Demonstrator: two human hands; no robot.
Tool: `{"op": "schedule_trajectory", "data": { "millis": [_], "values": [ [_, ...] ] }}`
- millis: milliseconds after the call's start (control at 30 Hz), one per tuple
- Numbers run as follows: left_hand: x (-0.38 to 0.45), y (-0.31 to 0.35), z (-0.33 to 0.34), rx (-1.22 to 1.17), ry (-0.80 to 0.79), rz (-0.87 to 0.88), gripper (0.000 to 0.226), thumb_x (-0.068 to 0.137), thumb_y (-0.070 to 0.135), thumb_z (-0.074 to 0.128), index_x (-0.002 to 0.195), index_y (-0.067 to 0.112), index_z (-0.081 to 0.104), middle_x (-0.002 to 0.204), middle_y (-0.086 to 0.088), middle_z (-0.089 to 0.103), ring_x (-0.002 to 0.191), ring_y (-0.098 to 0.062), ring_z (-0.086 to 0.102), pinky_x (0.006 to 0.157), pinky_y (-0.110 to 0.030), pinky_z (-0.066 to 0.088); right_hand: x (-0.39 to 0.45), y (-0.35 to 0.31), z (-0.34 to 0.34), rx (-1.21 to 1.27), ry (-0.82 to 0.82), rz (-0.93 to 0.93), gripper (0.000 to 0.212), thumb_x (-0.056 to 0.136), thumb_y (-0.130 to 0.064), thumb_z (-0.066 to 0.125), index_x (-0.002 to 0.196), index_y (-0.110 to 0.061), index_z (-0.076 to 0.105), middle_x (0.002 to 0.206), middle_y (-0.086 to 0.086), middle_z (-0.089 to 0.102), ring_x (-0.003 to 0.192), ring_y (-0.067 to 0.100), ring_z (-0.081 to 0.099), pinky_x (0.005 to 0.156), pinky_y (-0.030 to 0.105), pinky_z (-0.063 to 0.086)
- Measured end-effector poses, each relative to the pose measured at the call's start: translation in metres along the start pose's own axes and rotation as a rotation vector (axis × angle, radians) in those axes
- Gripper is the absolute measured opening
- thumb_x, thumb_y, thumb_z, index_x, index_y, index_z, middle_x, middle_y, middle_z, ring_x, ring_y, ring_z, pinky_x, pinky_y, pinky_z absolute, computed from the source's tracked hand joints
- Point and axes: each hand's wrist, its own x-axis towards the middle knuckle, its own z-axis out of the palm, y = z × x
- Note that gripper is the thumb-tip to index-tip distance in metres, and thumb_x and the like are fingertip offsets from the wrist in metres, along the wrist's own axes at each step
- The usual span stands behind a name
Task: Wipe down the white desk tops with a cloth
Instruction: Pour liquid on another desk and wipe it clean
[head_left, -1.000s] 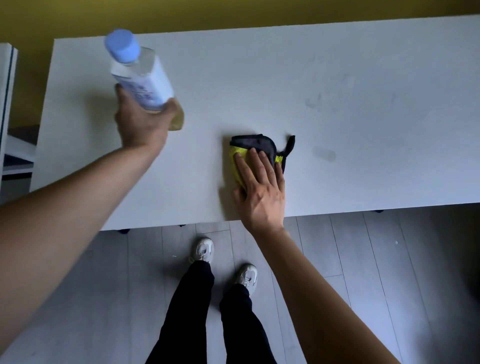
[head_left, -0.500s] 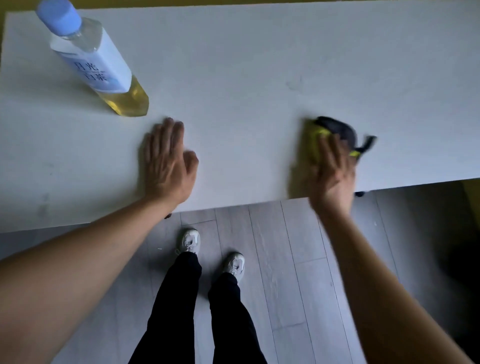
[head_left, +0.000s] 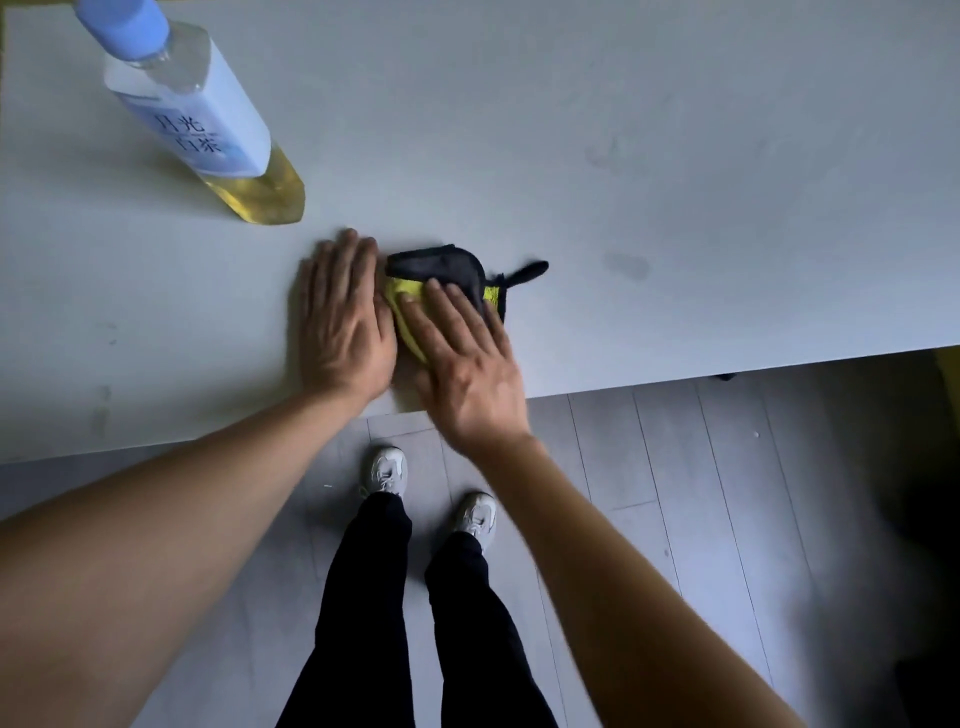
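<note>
Presently the tabletop (head_left: 623, 130) fills most of the view, white, with faint smudges on its surface beyond and to the right of the grip and a few marks near the front edge to the left of it. Below the front edge, grey plank flooring (head_left: 675, 493) shows, with the person's dark trousers and white shoes.

Bottle (head_left: 197, 119): stands on the tabletop beyond and to the left of the grip, apart from both hands; blue cap, pale label, yellow liquid in the base.

Right hand (head_left: 467, 358): fingers straight, laid flat on the cloth (head_left: 441, 275), pressing it to the tabletop. Nothing is curled round it; this is a flat press, not a pinch. Left hand (head_left: 345, 322): flat on the bare tabletop, fingers straight, just beside the cloth's left edge; contact with the cloth cannot be confirmed.

Cloth: folded, yellow with dark trim and a small loop sticking out to the right, lying near the front edge, under the right palm and fingers.

Assessment: wiping is in hand, at the front strip of the tabletop. The smudges to the right look untreated. The next move calls for steady downward pressure while sweeping the cloth away from the body and rightward over those marks, and the bottle will likely need shifting to reach the surface beneath it.
</note>
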Motion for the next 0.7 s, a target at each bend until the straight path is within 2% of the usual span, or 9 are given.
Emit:
{"op": "schedule_trajectory", "data": {
  "millis": [67, 200, 267, 333, 400, 467, 533, 600, 700],
  "values": [
    [-0.001, 0.000, -0.002, -0.001, -0.017, -0.008, 0.058, 0.101, 0.022, 0.034, 0.157, 0.008, 0.041, 0.166, -0.014, 0.035, 0.154, -0.037, 0.031, 0.128, -0.051, 0.020, -0.014, 0.044, -0.020, 0.007, 0.022, 0.041, 0.058, 0.097, -0.036, 0.049, 0.153, -0.020, 0.043, 0.161, 0.011, 0.036, 0.152, 0.026, 0.027, 0.121, 0.049, 0.025],
    [-0.001, 0.006, -0.003, 0.011, -0.011, -0.027, 0.058, 0.101, 0.021, 0.033, 0.157, 0.008, 0.040, 0.167, -0.013, 0.035, 0.155, -0.037, 0.029, 0.128, -0.050, 0.018, -0.037, 0.142, -0.064, -0.113, 0.196, 0.418, 0.063, 0.092, -0.034, 0.043, 0.153, -0.015, 0.043, 0.160, 0.014, 0.037, 0.150, 0.032, 0.030, 0.119, 0.052, 0.028],
    [-0.001, 0.008, -0.002, 0.017, -0.005, -0.032, 0.057, 0.101, 0.020, 0.033, 0.157, 0.008, 0.040, 0.167, -0.013, 0.035, 0.155, -0.037, 0.029, 0.128, -0.050, 0.018, -0.033, 0.154, -0.070, -0.188, 0.245, 0.622, 0.063, 0.093, -0.033, 0.041, 0.155, -0.020, 0.039, 0.162, 0.010, 0.034, 0.151, 0.029, 0.027, 0.122, 0.052, 0.023],
    [0.000, 0.009, -0.002, 0.018, 0.000, -0.040, 0.057, 0.101, 0.019, 0.034, 0.157, 0.007, 0.039, 0.167, -0.014, 0.033, 0.155, -0.036, 0.029, 0.128, -0.051, 0.019, -0.017, 0.142, -0.060, -0.213, 0.259, 0.709, 0.067, 0.090, -0.031, 0.045, 0.156, -0.021, 0.037, 0.163, 0.009, 0.032, 0.152, 0.029, 0.026, 0.123, 0.051, 0.019],
    [0.000, 0.009, -0.001, 0.008, 0.021, -0.053, 0.057, 0.101, 0.017, 0.036, 0.156, 0.003, 0.039, 0.166, -0.017, 0.034, 0.154, -0.036, 0.030, 0.128, -0.050, 0.020, 0.007, 0.118, -0.043, -0.173, 0.213, 0.566, 0.072, 0.085, -0.029, 0.050, 0.155, -0.016, 0.039, 0.162, 0.013, 0.034, 0.150, 0.034, 0.028, 0.123, 0.052, 0.018],
    [-0.001, 0.010, 0.000, 0.002, 0.038, -0.067, 0.057, 0.101, 0.016, 0.038, 0.155, -0.001, 0.039, 0.165, -0.019, 0.035, 0.154, -0.036, 0.032, 0.127, -0.050, 0.022, 0.036, 0.078, -0.019, -0.087, 0.137, 0.309, 0.072, 0.084, -0.032, 0.050, 0.152, -0.012, 0.043, 0.159, 0.017, 0.038, 0.148, 0.037, 0.032, 0.122, 0.052, 0.021],
    [-0.002, 0.009, 0.001, -0.013, 0.040, -0.065, 0.058, 0.101, 0.017, 0.039, 0.155, -0.002, 0.039, 0.164, -0.019, 0.036, 0.154, -0.036, 0.032, 0.127, -0.051, 0.022, 0.064, 0.032, 0.003, -0.042, 0.077, 0.098, 0.064, 0.090, -0.038, 0.049, 0.150, -0.015, 0.047, 0.158, 0.013, 0.040, 0.148, 0.032, 0.034, 0.122, 0.050, 0.024],
    [-0.002, 0.007, 0.001, -0.010, 0.047, -0.043, 0.058, 0.101, 0.020, 0.038, 0.154, -0.003, 0.040, 0.164, -0.020, 0.037, 0.153, -0.037, 0.033, 0.126, -0.052, 0.024, 0.082, 0.004, 0.016, -0.038, 0.034, -0.018, 0.057, 0.097, -0.044, 0.048, 0.150, -0.023, 0.048, 0.160, 0.006, 0.039, 0.150, 0.024, 0.032, 0.123, 0.046, 0.022],
    [0.000, 0.002, 0.001, 0.023, 0.022, -0.020, 0.057, 0.101, 0.019, 0.036, 0.154, -0.003, 0.041, 0.163, -0.021, 0.037, 0.152, -0.037, 0.035, 0.127, -0.050, 0.024, 0.081, 0.048, 0.005, -0.012, 0.027, -0.113, 0.057, 0.098, -0.044, 0.043, 0.149, -0.020, 0.049, 0.157, 0.009, 0.044, 0.148, 0.027, 0.036, 0.122, 0.047, 0.025]
  ]
}}
